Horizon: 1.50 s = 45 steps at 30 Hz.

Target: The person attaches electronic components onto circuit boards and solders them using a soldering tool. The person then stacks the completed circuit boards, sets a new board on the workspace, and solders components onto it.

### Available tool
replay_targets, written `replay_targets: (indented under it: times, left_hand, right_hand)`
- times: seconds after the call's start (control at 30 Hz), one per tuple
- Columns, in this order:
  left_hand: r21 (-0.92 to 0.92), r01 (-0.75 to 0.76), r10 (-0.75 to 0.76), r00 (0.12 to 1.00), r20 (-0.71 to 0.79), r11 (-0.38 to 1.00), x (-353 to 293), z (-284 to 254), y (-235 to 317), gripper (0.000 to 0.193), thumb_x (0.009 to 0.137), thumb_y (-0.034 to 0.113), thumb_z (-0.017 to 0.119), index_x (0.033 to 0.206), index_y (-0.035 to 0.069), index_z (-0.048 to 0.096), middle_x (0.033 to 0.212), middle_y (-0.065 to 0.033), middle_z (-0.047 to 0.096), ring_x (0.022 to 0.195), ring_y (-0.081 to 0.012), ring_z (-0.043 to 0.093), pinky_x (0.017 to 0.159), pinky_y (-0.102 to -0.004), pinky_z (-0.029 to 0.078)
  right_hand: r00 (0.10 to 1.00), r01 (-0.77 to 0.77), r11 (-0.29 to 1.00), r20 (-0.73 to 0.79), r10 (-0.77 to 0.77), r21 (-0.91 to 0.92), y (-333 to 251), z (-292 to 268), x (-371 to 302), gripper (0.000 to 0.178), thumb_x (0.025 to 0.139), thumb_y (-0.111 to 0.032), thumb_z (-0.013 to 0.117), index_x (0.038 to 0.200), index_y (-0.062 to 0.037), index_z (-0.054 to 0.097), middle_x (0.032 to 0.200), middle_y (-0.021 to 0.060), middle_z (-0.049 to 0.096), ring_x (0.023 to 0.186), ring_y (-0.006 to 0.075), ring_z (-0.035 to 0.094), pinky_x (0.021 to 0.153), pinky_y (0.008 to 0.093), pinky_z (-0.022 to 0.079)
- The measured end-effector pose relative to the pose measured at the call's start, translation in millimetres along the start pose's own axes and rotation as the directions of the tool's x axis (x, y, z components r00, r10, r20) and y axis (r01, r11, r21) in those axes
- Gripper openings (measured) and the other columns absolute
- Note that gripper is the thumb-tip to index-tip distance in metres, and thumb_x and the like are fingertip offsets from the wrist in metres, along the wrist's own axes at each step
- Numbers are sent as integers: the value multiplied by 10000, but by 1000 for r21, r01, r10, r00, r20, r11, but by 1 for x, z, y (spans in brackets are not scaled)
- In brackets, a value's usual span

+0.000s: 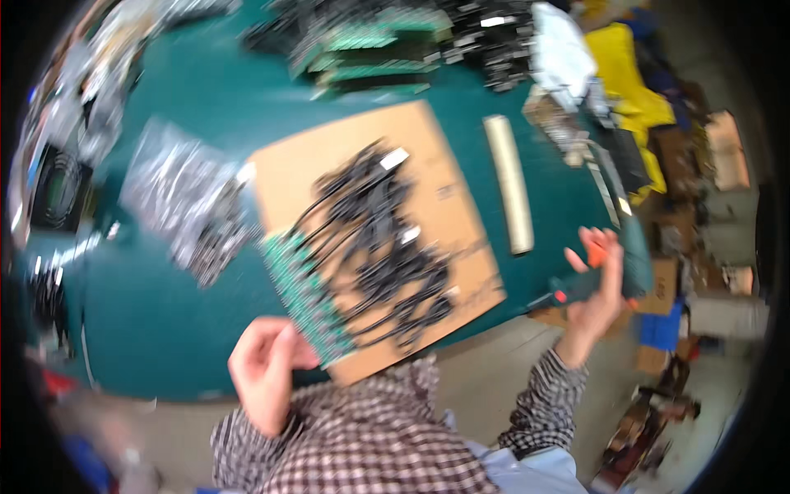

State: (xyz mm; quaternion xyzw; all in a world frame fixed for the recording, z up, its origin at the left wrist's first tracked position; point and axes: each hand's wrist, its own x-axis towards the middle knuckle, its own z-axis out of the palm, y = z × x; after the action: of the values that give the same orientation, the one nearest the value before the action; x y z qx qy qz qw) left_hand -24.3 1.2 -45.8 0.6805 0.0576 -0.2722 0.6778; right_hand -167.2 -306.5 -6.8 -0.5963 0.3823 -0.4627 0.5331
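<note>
Marks (445, 193) on cardboard (455, 226), white tag (394, 158) on cables (391, 277): unreadably blurred.

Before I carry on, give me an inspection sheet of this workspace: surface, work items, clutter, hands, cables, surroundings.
Surface: teal tabletop; image blurred, so fine damage can't be judged.
Work items: green circuit-board strip along the left edge of a cardboard sheet.
Clutter: clear plastic bag to the left, pale bar to the right, stacked green boards at the far side.
Hands: left hand by the strip's near end, contact unclear; right hand around a dark green tool.
Cables: black cables bunched on the cardboard, running to the strip.
Surroundings: yellow material and cardboard boxes on the right.
</note>
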Motion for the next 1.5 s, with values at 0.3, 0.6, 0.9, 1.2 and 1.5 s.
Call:
replay_targets:
  times: [0.3, 0.6, 0.9, 1.2, 1.5]
  left_hand:
    - [-212, 62, -24, 984, 174, 975, 7, -6, -5, 105, 861, 40, 534, 905, -54, 529, 798, -70, 593, 686, -93, 589, 628, -209, 508]
    - [-177, 27, -1, 989, 149, 984, 5, -9, -10, 103, 859, 38, 531, 886, -61, 533, 769, -94, 604, 644, -116, 605, 577, -228, 529]
    - [-146, 16, 7, 988, 157, 989, 7, -8, -9, 115, 861, 43, 530, 889, -68, 526, 768, -96, 603, 650, -112, 605, 581, -222, 524]
    - [-142, 12, 13, 986, 167, 990, 8, -7, -9, 104, 861, 35, 525, 878, -68, 523, 763, -92, 599, 654, -113, 606, 583, -224, 524]
    - [-185, 25, 1, 990, 139, 982, 7, -6, -11, 106, 851, 54, 551, 865, -51, 539, 736, -41, 595, 641, -43, 559, 570, -174, 464]
  right_hand:
    - [758, -431, 901, 522, 391, -50, -25, 26, -176, 458, 814, -378, 561, 896, 61, 456, 773, 154, 518, 699, 242, 582, 618, 344, 548]
    - [727, -358, 910, 549, 412, -208, -23, 29, -201, 461, 811, -360, 549, 836, 85, 430, 715, 158, 473, 655, 257, 558, 597, 378, 549]
    - [718, -357, 906, 554, 421, -226, -19, 25, -196, 425, 816, -328, 546, 855, 80, 435, 730, 150, 471, 679, 243, 550, 635, 401, 551]
    - [695, -417, 880, 544, 471, -228, -18, 20, -196, 401, 815, -308, 555, 875, 70, 435, 757, 147, 472, 725, 238, 547, 671, 432, 548]
    - [705, -420, 880, 531, 470, -221, -21, 18, -197, 414, 816, -328, 567, 872, 62, 440, 753, 133, 464, 734, 242, 547, 702, 446, 538]
